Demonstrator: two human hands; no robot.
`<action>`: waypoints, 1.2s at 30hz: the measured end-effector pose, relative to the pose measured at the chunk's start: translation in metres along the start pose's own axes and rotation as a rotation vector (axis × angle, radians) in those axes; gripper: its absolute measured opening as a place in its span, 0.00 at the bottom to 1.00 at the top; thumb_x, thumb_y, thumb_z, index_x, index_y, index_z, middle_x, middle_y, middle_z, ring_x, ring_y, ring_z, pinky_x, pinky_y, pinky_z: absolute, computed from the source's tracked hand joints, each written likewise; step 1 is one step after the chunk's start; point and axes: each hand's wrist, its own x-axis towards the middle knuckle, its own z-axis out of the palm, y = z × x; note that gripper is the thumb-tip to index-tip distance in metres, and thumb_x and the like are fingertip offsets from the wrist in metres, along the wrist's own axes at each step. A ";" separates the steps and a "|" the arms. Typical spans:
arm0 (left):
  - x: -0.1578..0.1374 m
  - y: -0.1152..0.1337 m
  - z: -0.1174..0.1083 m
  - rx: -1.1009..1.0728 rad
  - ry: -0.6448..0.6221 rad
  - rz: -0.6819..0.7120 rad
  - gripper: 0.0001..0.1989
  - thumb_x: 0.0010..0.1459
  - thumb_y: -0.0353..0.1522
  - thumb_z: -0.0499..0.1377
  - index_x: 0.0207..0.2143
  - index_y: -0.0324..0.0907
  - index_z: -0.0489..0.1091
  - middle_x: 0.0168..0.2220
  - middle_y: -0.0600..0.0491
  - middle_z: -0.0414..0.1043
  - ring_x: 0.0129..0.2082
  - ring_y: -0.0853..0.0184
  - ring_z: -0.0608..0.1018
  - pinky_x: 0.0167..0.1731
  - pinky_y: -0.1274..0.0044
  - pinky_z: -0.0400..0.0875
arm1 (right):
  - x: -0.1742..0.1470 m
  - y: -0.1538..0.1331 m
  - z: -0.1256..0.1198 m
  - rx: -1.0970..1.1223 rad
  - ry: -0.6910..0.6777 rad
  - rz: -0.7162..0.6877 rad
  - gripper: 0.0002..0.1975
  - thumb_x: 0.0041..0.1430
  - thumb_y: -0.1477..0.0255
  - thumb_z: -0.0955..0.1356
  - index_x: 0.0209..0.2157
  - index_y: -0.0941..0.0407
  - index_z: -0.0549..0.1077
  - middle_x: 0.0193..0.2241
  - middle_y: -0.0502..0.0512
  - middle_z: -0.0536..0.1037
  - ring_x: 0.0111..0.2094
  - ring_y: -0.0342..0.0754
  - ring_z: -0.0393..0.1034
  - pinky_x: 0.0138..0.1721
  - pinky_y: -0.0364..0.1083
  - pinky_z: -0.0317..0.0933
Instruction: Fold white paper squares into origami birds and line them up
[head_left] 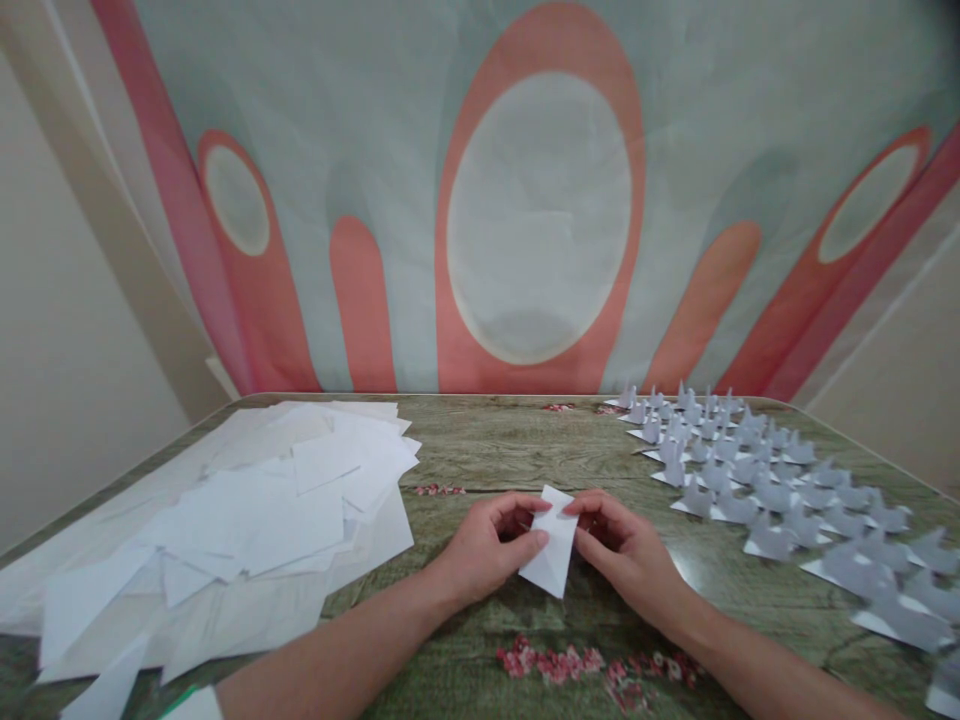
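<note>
A small folded piece of white paper (553, 555) is held above the table in front of me, its lower end coming to a point. My left hand (491, 545) pinches its left side between thumb and fingers, the thumb lying on the paper's face. At its right edge, my right hand (619, 545) grips the upper corner with the fingertips, the thumb close to the edge. The finger parts behind the paper are hidden.
Loose white paper sheets (262, 510) lie in an overlapping heap on the left. Several rows of small folded paper figures (772, 490) stand along the right. The wood-patterned table (495, 440) has printed pink flowers (551, 657). Behind it hangs a patterned backdrop (409, 130).
</note>
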 end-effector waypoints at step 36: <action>0.000 0.001 0.000 -0.127 0.069 -0.119 0.22 0.36 0.38 0.69 0.34 0.35 0.74 0.30 0.48 0.75 0.28 0.66 0.74 0.29 0.77 0.66 | -0.003 -0.007 -0.002 -0.170 0.078 -0.100 0.04 0.55 0.71 0.65 0.33 0.54 0.72 0.31 0.53 0.70 0.28 0.44 0.64 0.29 0.43 0.59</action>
